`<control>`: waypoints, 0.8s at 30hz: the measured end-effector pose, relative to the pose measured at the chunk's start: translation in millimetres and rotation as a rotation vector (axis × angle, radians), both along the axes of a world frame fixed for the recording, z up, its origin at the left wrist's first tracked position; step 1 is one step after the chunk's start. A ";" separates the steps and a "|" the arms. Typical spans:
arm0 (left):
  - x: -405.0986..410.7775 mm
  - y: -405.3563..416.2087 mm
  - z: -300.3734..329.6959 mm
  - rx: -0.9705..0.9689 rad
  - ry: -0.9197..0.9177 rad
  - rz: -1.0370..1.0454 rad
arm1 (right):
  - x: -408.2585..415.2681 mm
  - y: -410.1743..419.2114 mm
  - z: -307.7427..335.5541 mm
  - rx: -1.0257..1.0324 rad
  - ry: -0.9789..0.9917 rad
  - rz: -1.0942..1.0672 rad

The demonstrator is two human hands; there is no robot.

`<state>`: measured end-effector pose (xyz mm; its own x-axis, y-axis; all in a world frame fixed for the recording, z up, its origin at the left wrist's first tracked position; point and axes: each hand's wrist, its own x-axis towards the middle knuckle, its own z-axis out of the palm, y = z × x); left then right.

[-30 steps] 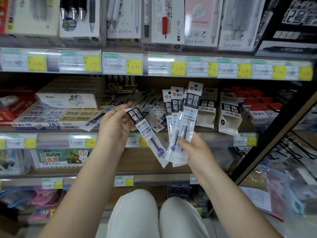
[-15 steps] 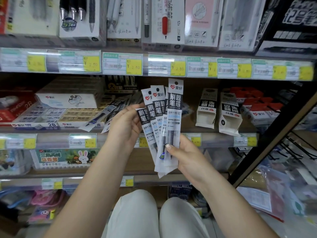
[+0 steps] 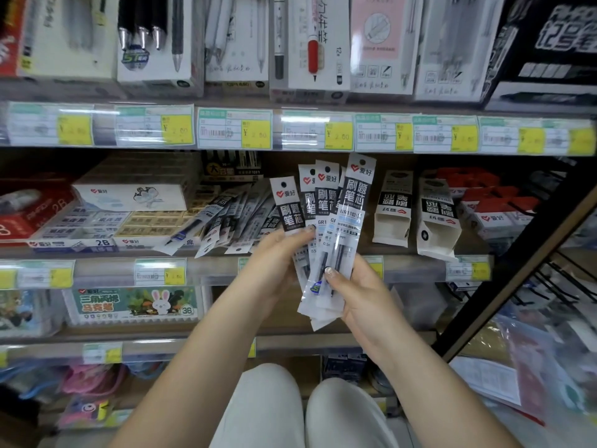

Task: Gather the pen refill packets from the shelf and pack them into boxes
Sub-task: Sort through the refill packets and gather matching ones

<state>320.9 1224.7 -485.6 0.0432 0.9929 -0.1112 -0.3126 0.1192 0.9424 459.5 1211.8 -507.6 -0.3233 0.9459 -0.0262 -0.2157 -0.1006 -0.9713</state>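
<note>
Your right hand is pinching a fanned bunch of clear plastic black-labelled refill packets; your left hand is gripping its leftmost packet. Behind, loose packets are lying on the shelf beside two upright white cardboard boxes.

Black-and-white refill packets with red hearts; yellow price tags.

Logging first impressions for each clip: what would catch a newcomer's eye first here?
Dead centre, a fan of pen refill packets held upright before the shelf, the right hand gripping their lower ends and the left hand touching the leftmost one. Behind them more loose packets sprawl on the middle shelf, under a row of yellow price tags.
</note>
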 end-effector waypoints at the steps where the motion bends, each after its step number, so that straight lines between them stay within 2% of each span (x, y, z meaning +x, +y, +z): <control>1: 1.7 0.5 -2.5 0.004 0.044 0.047 | -0.5 -0.2 -0.9 -0.002 -0.006 -0.007; 13: 22.4 -6.2 -5.0 0.052 -0.051 0.201 | -3.6 -0.2 -4.1 -0.010 -0.097 -0.059; 24: 20.2 -6.4 -5.6 0.045 -0.073 0.161 | -2.2 -2.5 -0.3 -0.004 -0.099 -0.004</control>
